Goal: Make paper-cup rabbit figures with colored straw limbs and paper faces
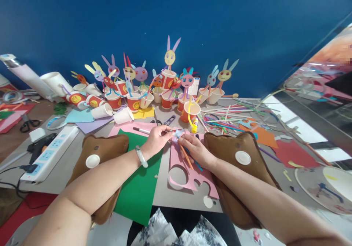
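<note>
My left hand (158, 141) is closed in a pinch above the pink paper. What sits between its fingertips is too small to make out. Close by, my right hand (197, 150) is closed around orange pipe cleaners (187, 159) and a blue pipe cleaner (197, 164), whose ends stick out below the palm. A small light-blue piece (179, 132) shows between the two hands, partly hidden by fingers. Beneath them lies pink paper (177, 158) with round holes cut out. Green paper (137, 183) lies under my left forearm.
Paper cups with rabbit-faced figures (169, 57) line the wall. A red cup (191, 111) stands just beyond my hands, near a yellow glue bottle (194, 125). Brown cushions (106, 147) lie under both forearms. Loose pipe cleaners (220, 116) spread rightward; a power strip (52, 152) is left.
</note>
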Action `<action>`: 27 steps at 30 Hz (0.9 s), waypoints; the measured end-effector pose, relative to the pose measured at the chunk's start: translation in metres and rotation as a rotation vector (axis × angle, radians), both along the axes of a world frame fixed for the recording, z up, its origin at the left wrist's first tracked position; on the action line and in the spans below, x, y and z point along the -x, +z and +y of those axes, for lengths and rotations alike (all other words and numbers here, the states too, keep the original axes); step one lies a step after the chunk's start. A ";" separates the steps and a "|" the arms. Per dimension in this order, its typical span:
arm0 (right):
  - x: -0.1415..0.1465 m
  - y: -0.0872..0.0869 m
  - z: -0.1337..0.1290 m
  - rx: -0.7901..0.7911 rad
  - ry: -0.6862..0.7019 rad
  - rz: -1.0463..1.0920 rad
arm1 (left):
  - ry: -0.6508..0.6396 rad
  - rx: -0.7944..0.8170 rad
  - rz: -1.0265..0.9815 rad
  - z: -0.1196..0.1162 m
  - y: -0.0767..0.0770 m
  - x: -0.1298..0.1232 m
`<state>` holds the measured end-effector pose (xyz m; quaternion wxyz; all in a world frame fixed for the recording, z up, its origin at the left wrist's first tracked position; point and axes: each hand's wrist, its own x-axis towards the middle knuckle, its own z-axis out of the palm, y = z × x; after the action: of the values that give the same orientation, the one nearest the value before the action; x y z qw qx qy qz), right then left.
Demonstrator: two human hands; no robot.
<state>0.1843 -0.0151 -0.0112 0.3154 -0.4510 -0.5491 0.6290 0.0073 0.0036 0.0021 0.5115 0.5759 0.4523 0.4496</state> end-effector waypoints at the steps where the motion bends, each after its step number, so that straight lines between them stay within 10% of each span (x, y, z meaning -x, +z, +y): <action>1: 0.000 0.000 0.000 -0.003 0.002 0.003 | 0.002 0.005 0.001 0.000 0.001 0.000; 27: 0.000 0.004 -0.004 -0.089 0.017 0.027 | 0.006 0.314 -0.313 0.001 0.004 -0.001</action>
<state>0.1846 -0.0193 -0.0068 0.3374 -0.4232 -0.5760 0.6126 0.0084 0.0042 0.0061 0.6575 0.4107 0.4336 0.4593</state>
